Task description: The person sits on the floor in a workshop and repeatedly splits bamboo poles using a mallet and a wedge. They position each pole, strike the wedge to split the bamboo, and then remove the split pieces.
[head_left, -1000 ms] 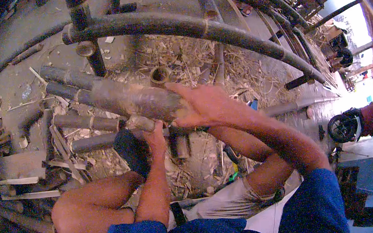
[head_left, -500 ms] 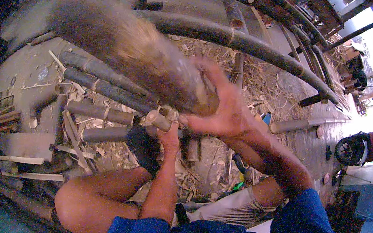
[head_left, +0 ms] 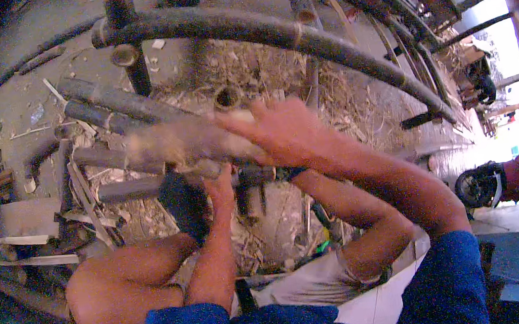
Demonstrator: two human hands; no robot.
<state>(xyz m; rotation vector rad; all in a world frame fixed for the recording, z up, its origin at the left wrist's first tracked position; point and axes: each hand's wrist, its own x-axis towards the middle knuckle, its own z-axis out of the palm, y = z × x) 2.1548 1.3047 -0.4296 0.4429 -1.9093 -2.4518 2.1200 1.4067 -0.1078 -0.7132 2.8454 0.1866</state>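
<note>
Brown log, blurred, clasped in a right hand among dark poles and wood shavings.

The right fingers are wrapped around the log's near end; its length points off to the left, in front of the knees. Just below it, the left hand is closed around a short wooden stub; whether log and stub touch cannot be told. Just beyond the log, a hollow tube shows its open round mouth, the inside too dark to make out. Farther off, a long curved pole crosses the view.
</note>
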